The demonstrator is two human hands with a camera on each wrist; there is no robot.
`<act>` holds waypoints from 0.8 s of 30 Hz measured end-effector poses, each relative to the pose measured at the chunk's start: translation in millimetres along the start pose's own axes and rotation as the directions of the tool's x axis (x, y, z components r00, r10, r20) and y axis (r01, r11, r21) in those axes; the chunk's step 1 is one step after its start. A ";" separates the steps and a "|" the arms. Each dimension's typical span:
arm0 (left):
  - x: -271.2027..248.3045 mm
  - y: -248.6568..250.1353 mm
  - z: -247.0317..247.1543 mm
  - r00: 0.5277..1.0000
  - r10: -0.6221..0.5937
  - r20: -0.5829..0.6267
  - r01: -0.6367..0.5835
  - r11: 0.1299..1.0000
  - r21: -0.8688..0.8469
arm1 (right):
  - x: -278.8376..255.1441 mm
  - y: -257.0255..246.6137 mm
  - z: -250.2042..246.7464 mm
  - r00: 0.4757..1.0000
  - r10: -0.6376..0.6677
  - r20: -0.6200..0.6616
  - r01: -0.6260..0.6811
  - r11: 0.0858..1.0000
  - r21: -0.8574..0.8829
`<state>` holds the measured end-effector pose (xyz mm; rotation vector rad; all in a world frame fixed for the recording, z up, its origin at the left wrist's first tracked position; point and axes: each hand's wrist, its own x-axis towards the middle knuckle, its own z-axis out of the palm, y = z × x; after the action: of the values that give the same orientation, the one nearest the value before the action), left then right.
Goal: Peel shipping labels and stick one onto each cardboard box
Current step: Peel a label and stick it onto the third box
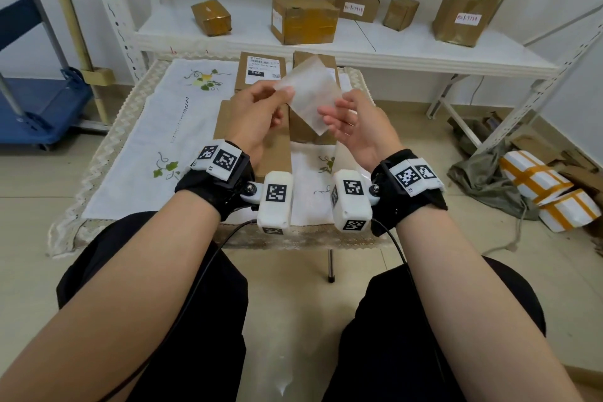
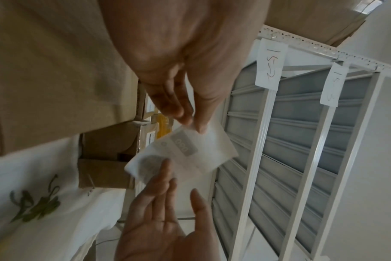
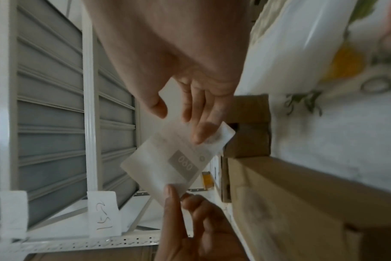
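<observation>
So the left hand [image 1: 257, 114] pinches one corner of a shipping label [image 1: 306, 93] between thumb and fingertips, holding it up over the cardboard boxes [image 1: 261, 137] on the embroidered tablecloth [image 1: 156, 127]. Right hand [image 1: 355, 130] is loose and spread, fingertips just touching the label's other end. From the head view the label looks blank and see-through, but both wrist views show "060" in a grey block, reversed. One far box [image 1: 261, 73] already wears a label reading "060". Shelf tags [image 2: 271, 65] have handwriting, roughly "15-2".
</observation>
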<state>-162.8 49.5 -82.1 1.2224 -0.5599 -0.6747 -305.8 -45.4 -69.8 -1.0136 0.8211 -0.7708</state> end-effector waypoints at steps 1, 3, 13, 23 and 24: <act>0.0 2.0 -3.1 0.999 0.030 0.023 -0.030 1.000 -0.011 | -0.3 -1.3 4.6 1.000 -0.005 0.028 0.004 0.999 0.052; 0.6 5.0 -10.2 0.995 0.065 0.076 -0.064 0.998 -0.015 | 0.9 -2.9 10.9 0.998 -0.005 0.062 -0.003 0.990 0.138; 0.3 14.6 -46.5 0.957 0.160 0.240 -0.211 0.956 0.203 | 5.4 4.5 32.6 0.994 -0.029 0.107 0.021 0.997 0.075; 3.3 15.2 -63.5 0.994 0.011 0.106 -0.034 0.975 0.219 | 13.9 18.9 55.2 0.990 -0.088 0.108 0.081 0.995 0.064; 5.1 14.4 -66.1 0.997 -0.026 0.067 0.012 0.980 0.201 | 14.0 20.8 56.0 0.990 -0.081 0.119 0.077 0.996 0.041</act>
<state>-109.9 91.8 -84.8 1.3977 -0.6881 -0.6914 -247.3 -27.6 -75.3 -1.0549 0.6639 -0.7808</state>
